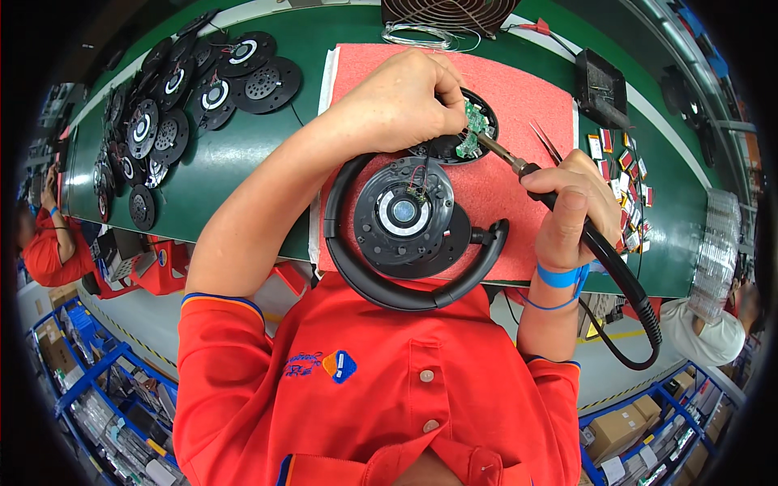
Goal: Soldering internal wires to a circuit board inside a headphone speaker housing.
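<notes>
My right hand grips a soldering iron, its metal tip at a green circuit board. That board sits in a round black housing on the pink mat. The fingers of my left hand are pinched together at the board's left edge; what is between them is hidden or too small to name. Close to me lies a curved black band, with a black round speaker disc with thin wires inside its curve. Tweezers show beside my right hand; I cannot tell whether it holds them.
Under the work lies a pink mat on a green table. Many black speaker discs are piled at the left. Small red-and-white parts and a black tray are at right. A fan grille and coiled wire stand behind.
</notes>
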`<action>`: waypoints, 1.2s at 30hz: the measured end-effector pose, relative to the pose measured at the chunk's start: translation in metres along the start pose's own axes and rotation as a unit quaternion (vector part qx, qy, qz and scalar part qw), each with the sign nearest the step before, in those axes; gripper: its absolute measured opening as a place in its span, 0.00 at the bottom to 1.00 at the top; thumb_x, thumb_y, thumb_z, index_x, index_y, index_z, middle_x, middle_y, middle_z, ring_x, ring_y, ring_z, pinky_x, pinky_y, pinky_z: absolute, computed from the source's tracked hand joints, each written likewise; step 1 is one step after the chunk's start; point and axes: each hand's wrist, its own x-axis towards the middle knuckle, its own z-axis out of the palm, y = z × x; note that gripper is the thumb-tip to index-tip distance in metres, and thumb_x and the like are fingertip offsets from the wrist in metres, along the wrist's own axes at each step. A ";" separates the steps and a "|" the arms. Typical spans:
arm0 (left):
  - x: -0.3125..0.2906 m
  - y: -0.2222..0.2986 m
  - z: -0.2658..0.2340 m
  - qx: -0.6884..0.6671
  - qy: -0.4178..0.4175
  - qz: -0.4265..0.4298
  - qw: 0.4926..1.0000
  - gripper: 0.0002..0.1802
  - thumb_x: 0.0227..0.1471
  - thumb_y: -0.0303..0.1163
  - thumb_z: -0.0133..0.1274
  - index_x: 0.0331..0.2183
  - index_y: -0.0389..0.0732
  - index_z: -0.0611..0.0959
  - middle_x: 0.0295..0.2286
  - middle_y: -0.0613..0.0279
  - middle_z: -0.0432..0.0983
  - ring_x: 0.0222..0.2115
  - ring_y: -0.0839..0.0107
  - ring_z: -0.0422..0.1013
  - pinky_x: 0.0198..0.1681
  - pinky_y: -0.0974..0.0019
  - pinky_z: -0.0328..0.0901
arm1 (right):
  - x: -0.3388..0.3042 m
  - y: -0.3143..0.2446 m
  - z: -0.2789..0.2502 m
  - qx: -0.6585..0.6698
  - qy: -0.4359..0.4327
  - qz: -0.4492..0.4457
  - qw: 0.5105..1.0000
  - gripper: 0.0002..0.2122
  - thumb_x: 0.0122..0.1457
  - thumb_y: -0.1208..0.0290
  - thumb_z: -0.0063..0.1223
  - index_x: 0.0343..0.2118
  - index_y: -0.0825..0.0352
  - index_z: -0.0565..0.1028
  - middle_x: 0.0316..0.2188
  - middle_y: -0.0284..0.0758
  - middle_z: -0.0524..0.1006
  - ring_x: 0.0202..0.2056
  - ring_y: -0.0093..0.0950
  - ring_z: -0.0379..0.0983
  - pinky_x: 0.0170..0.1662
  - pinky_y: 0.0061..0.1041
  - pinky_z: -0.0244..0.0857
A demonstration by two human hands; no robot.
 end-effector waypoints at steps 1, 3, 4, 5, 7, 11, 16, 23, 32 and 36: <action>0.000 0.000 0.000 -0.003 -0.001 -0.003 1.000 0.07 0.33 0.26 0.54 0.18 0.31 0.79 0.25 0.55 0.74 0.27 0.64 0.71 0.33 0.65 0.65 | 0.000 0.000 0.000 0.000 0.000 0.000 1.000 0.24 0.61 0.55 0.40 0.17 0.72 0.74 0.13 0.34 0.70 0.17 0.23 0.61 0.20 0.21 0.51; 0.000 0.000 0.000 -0.005 -0.002 -0.006 1.000 0.07 0.33 0.26 0.54 0.17 0.31 0.79 0.25 0.55 0.74 0.26 0.64 0.71 0.33 0.66 0.65 | -0.001 0.001 0.001 0.002 0.005 -0.002 1.000 0.24 0.62 0.56 0.40 0.17 0.72 0.73 0.13 0.34 0.70 0.17 0.23 0.61 0.20 0.21 0.51; 0.000 0.000 0.000 -0.006 -0.002 -0.006 1.000 0.07 0.32 0.26 0.54 0.17 0.31 0.79 0.25 0.55 0.73 0.26 0.64 0.71 0.33 0.66 0.65 | -0.001 0.001 0.001 0.002 0.005 -0.003 1.000 0.24 0.62 0.56 0.40 0.17 0.72 0.73 0.13 0.34 0.70 0.17 0.23 0.61 0.20 0.21 0.51; 0.000 0.000 0.000 -0.007 -0.002 -0.005 1.000 0.07 0.32 0.26 0.54 0.17 0.31 0.79 0.25 0.55 0.73 0.26 0.64 0.71 0.33 0.66 0.65 | -0.001 0.001 0.001 0.001 0.003 -0.004 1.000 0.24 0.62 0.56 0.40 0.17 0.72 0.73 0.13 0.34 0.70 0.17 0.23 0.61 0.20 0.21 0.50; 0.000 0.001 0.000 -0.006 -0.003 -0.009 1.000 0.06 0.32 0.26 0.54 0.17 0.31 0.79 0.25 0.55 0.73 0.26 0.64 0.70 0.33 0.66 0.65 | -0.001 0.001 0.001 -0.001 0.002 -0.005 1.000 0.24 0.61 0.56 0.40 0.17 0.72 0.73 0.13 0.34 0.70 0.17 0.23 0.61 0.20 0.21 0.50; 0.000 0.001 0.000 -0.006 -0.001 -0.009 1.000 0.06 0.32 0.26 0.54 0.17 0.31 0.79 0.24 0.55 0.73 0.26 0.64 0.70 0.33 0.65 0.65 | -0.001 0.001 0.000 -0.002 -0.004 -0.004 1.000 0.24 0.61 0.56 0.40 0.17 0.71 0.73 0.13 0.34 0.70 0.17 0.23 0.61 0.20 0.21 0.50; 0.000 0.001 0.000 -0.010 0.002 -0.006 1.000 0.06 0.32 0.26 0.54 0.17 0.31 0.79 0.24 0.55 0.73 0.26 0.64 0.70 0.33 0.65 0.65 | -0.001 0.000 -0.001 -0.012 -0.008 0.000 1.000 0.24 0.62 0.56 0.40 0.17 0.72 0.73 0.13 0.34 0.70 0.17 0.23 0.61 0.20 0.21 0.50; 0.000 0.001 0.000 -0.004 0.001 -0.006 1.000 0.06 0.32 0.25 0.54 0.17 0.31 0.79 0.25 0.55 0.73 0.27 0.63 0.71 0.34 0.66 0.65 | -0.002 0.009 -0.003 0.019 0.019 -0.037 0.999 0.19 0.60 0.61 0.43 0.18 0.70 0.74 0.13 0.33 0.70 0.15 0.23 0.60 0.19 0.22 0.50; 0.001 0.007 -0.008 -0.006 -0.078 -0.064 0.995 0.08 0.39 0.28 0.56 0.23 0.32 0.82 0.34 0.59 0.74 0.35 0.71 0.68 0.42 0.71 0.61 | -0.002 0.011 -0.004 0.044 0.024 -0.062 0.997 0.14 0.57 0.68 0.47 0.19 0.69 0.76 0.12 0.31 0.70 0.13 0.23 0.59 0.18 0.22 0.49; 0.000 0.004 -0.007 -0.006 -0.033 -0.014 0.999 0.07 0.35 0.28 0.56 0.20 0.32 0.80 0.25 0.56 0.74 0.29 0.65 0.71 0.36 0.66 0.64 | -0.002 0.000 -0.003 0.004 0.018 -0.006 1.000 0.26 0.62 0.54 0.39 0.16 0.72 0.73 0.13 0.35 0.71 0.17 0.24 0.62 0.20 0.22 0.51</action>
